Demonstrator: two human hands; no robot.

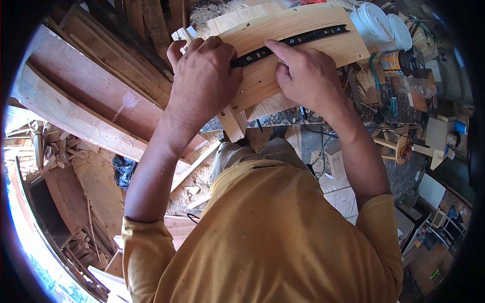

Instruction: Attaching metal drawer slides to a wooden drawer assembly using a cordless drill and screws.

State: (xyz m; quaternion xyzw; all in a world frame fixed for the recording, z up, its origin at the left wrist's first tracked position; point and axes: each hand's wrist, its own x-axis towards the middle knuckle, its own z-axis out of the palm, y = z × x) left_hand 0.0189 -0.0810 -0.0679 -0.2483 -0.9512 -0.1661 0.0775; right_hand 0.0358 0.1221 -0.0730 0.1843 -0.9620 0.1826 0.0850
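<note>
A pale wooden board (316,20) with several small holes lies across the bench, with a black metal rail (323,34) along it. My left hand (204,76) is curled over the board's left end, thumb beside the rail. My right hand (305,78) has its index fingertip on the rail, thumb bent below and the other fingers curled, their contents hidden. A short wooden batten (230,125) sticks out under the board's left end.
Long plywood boards and timbers (81,91) lean at left, above scrap wood (60,151) and a black plastic bag (125,171). White buckets (374,22), cans (394,63) and a plastic bottle (417,87) crowd the bench's right. Cables (323,144) and wooden offcuts lie below.
</note>
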